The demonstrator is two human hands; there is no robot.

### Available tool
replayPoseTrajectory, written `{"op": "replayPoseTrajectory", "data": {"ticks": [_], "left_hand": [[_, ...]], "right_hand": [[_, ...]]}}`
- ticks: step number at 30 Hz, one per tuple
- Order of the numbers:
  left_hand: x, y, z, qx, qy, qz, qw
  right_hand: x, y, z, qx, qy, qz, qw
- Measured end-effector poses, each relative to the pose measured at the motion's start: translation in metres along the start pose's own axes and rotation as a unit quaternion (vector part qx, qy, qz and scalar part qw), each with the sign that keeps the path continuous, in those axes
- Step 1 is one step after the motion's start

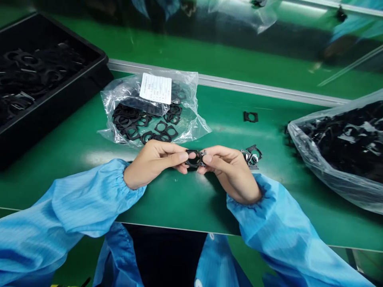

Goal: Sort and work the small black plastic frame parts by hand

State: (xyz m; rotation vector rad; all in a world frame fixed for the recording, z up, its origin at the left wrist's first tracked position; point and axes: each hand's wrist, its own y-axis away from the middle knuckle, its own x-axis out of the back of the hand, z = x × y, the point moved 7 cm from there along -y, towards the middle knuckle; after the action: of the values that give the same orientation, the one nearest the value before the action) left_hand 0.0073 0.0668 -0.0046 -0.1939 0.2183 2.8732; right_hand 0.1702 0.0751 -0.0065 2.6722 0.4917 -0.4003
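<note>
Between both hands, just above the green table, is a small black frame with a round hole (195, 164). My left hand (158, 161) pinches its left end between thumb and fingers. At its right end, my right hand (229, 167) grips it the same way. Close behind my right hand lie a few similar black parts with some silvery bits (253, 156), partly covered by the fingers. Farther back, a single black frame (250, 116) rests flat on the table. Whether the held frame is one part or two put together, I cannot tell.
An open clear bag (191, 103) with a white label and many black frames lies behind my left hand. At the left stands a black bin (56, 93) of dark parts. A plastic-lined container (314, 155) of black parts is at the right. A metal rail (239, 84) edges the back.
</note>
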Motion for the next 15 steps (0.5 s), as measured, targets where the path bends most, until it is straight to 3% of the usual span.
{"op": "replayPoseTrajectory", "data": {"ticks": [5,15], "left_hand": [[-0.0013,-0.0011,-0.0051,0.025,0.063,-0.001,0.998],[0.0008,-0.0057,-0.0045,-0.011,0.038,0.007,0.999]], "right_hand": [[0.0002,-0.0021,0.0036,-0.027,-0.047,0.003,0.999],[-0.0041,-0.0065,0.0009,0.012,-0.034,-0.026,0.999]]}}
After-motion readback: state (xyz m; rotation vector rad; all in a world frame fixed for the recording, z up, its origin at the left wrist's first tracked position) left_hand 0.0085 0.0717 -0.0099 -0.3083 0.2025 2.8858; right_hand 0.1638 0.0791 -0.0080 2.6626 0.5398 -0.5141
